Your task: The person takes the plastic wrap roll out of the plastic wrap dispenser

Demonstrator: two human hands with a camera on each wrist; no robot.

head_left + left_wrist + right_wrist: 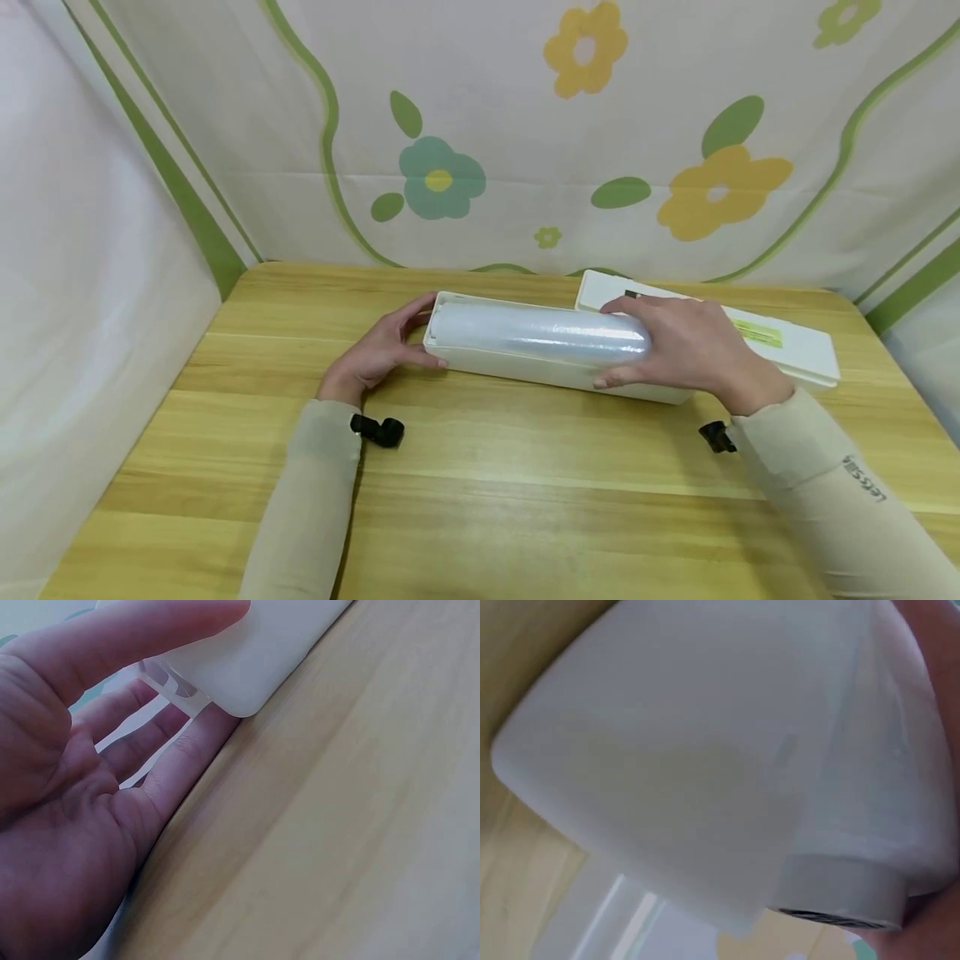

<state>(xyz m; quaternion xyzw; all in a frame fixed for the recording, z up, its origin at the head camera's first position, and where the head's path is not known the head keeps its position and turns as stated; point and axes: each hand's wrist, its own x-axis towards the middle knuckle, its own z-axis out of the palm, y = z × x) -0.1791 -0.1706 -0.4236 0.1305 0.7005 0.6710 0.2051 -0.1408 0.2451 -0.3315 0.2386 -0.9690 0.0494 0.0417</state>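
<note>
A roll of plastic wrap [525,327] lies in a long white dispenser box [540,371] on the table. My left hand [386,342] holds the box's left end, thumb on the front wall. In the left wrist view, its other fingers [180,754] reach behind and under the box corner. My right hand [690,346] grips the roll's right end from above, thumb in front and fingers behind. That end sits higher than the left one, tilted up out of the box. In the right wrist view, the roll's core [844,892] protrudes past the wrap, above the box wall [645,750].
Behind the box's right part lies a long white lid [810,354] with a yellow-green label [757,333], partly hidden by my right hand. A flowered curtain [517,125] hangs along the wooden table's [487,508] back edge.
</note>
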